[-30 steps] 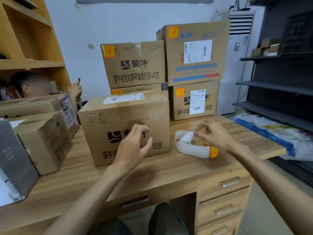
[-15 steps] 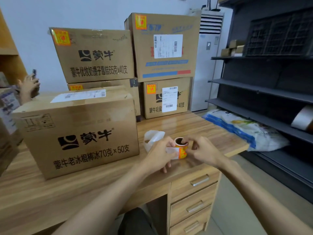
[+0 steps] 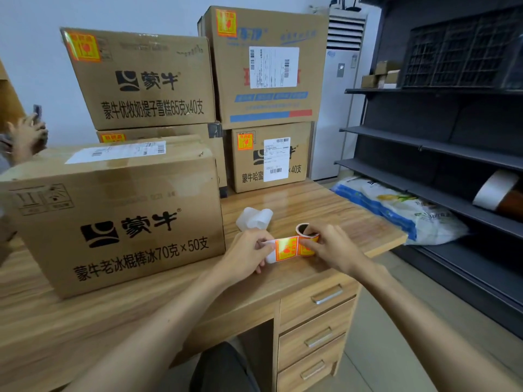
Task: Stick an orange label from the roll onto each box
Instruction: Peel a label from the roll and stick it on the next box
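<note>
At the table [image 3: 325, 210] edge, my left grip [image 3: 246, 256] pinches the white backing strip [image 3: 270, 258] and my right grip [image 3: 331, 250] clasps the label roll [image 3: 307, 232], with an orange label [image 3: 286, 248] stretched between them. A box [image 3: 119, 222] stands just left. Behind it, four stacked boxes [image 3: 268, 80] carry orange labels.
</note>
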Action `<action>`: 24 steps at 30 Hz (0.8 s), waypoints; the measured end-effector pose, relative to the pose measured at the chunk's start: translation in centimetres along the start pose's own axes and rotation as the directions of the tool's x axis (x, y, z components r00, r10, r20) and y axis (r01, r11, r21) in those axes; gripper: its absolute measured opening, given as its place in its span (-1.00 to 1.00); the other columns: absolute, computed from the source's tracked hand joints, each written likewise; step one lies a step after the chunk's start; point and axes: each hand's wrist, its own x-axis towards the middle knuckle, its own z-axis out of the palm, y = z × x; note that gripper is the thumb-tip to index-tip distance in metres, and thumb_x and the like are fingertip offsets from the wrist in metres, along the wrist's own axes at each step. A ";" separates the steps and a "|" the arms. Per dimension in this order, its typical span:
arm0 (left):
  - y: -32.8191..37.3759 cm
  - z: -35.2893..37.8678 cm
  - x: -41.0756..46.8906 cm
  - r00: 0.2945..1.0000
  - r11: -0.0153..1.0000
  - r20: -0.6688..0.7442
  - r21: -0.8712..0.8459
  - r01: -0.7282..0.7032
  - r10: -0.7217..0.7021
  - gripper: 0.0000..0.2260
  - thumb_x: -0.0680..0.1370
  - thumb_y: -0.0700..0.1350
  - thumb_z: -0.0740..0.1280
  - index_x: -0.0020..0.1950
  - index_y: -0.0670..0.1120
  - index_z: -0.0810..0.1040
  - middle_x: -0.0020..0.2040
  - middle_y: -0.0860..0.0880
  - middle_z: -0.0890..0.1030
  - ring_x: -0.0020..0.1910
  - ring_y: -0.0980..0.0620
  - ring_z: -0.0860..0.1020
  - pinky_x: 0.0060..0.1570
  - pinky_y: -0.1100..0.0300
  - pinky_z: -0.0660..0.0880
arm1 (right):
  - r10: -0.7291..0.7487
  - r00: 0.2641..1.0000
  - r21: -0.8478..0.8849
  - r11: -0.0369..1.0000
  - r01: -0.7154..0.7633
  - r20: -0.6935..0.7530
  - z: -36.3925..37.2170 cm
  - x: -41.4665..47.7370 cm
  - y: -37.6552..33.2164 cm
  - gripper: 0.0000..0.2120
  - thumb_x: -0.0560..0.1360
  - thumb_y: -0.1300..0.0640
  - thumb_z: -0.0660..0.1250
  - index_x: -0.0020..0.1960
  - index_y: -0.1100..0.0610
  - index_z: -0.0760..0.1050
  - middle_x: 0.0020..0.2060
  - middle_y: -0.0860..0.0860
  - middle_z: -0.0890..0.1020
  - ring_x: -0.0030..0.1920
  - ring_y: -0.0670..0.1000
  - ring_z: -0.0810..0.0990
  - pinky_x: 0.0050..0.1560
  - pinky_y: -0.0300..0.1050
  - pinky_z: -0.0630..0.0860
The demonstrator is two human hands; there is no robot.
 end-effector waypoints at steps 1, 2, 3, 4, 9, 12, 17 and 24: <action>0.1 0.0 0.0 1.000 1.000 0.007 0.005 -0.006 0.006 -0.86 0.65 -0.15 0.32 -0.02 -0.13 0.65 -0.36 -0.03 0.56 -0.46 0.17 0.53 -0.40 0.18 0.58 | 0.003 1.000 -0.003 1.000 -0.003 -0.007 0.0 0.0 -0.1 -0.88 0.55 0.00 0.38 -0.13 0.00 0.52 -0.21 -0.05 0.58 -0.20 -0.02 0.50 -0.15 0.00 0.43; 0.2 0.0 0.0 1.000 1.000 0.010 0.008 -0.008 0.008 -0.86 0.65 -0.15 0.31 -0.02 -0.14 0.65 -0.36 -0.04 0.57 -0.47 0.17 0.53 -0.39 0.21 0.56 | 0.010 1.000 -0.005 1.000 -0.010 -0.016 0.1 -0.1 -0.1 -0.87 0.55 0.00 0.37 -0.15 -0.01 0.49 -0.22 -0.06 0.57 -0.19 -0.01 0.51 -0.15 0.01 0.43; 0.2 0.0 0.1 1.000 1.000 0.010 0.007 -0.007 0.007 -0.86 0.65 -0.15 0.32 -0.02 -0.14 0.65 -0.34 -0.05 0.58 -0.46 0.17 0.53 -0.39 0.22 0.56 | 0.020 0.999 -0.008 1.000 -0.021 -0.027 0.2 -0.1 -0.1 -0.86 0.55 -0.01 0.37 -0.15 -0.02 0.47 -0.21 -0.06 0.57 -0.17 0.02 0.52 -0.14 0.03 0.44; 0.2 0.1 0.2 1.000 1.000 0.012 0.002 -0.006 0.006 -0.86 0.65 -0.14 0.32 -0.02 -0.13 0.66 -0.31 -0.08 0.60 -0.45 0.16 0.54 -0.38 0.22 0.56 | 0.031 0.999 -0.015 0.999 -0.032 -0.037 0.3 0.0 -0.2 -0.85 0.55 -0.02 0.36 -0.15 -0.03 0.46 -0.20 -0.05 0.58 -0.15 0.05 0.53 -0.14 0.04 0.44; -0.5 0.5 0.3 1.000 1.000 0.021 -0.031 0.005 -0.004 -0.85 0.65 -0.13 0.32 -0.03 0.01 0.67 -0.22 -0.07 0.65 -0.42 0.16 0.56 -0.33 0.30 0.52 | -0.012 0.991 -0.159 0.987 -0.010 -0.137 1.2 -0.8 -0.6 -0.78 0.58 -0.06 0.31 0.11 0.07 0.46 0.06 -0.01 0.46 -0.10 0.09 0.56 -0.18 0.03 0.49; -0.3 0.7 0.1 1.000 0.996 0.001 -0.083 0.022 -0.022 -0.85 0.65 -0.17 0.31 -0.01 -0.03 0.67 -0.20 -0.03 0.64 -0.36 0.23 0.57 -0.34 0.34 0.51 | -0.094 0.959 -0.231 0.972 0.031 -0.267 1.7 -2.2 -1.7 -0.76 0.57 -0.05 0.32 0.06 0.09 0.39 0.02 0.00 0.39 -0.25 0.07 0.52 -0.40 0.03 0.48; -0.3 0.5 0.0 0.999 0.983 0.029 -0.184 0.026 -0.021 -0.85 0.64 -0.21 0.31 0.00 -0.12 0.69 -0.12 -0.03 0.65 -0.20 0.14 0.62 -0.26 0.07 0.65 | -0.119 0.975 -0.148 0.985 0.092 -0.189 3.3 -3.2 -3.4 -0.75 0.56 -0.12 0.31 -0.04 0.06 0.39 -0.08 -0.08 0.39 -0.21 0.04 0.51 -0.30 0.03 0.45; 0.1 0.4 -0.4 0.998 0.965 0.051 -0.263 -0.012 0.026 -0.89 0.64 -0.20 0.33 0.01 -0.12 0.67 -0.11 -0.06 0.65 -0.15 0.08 0.64 -0.22 0.02 0.65 | 0.015 0.979 0.026 1.000 -0.010 -0.204 4.0 -2.7 -3.6 -0.75 0.55 -0.15 0.33 -0.08 0.03 0.46 -0.12 -0.11 0.46 -0.18 -0.04 0.51 -0.15 0.01 0.47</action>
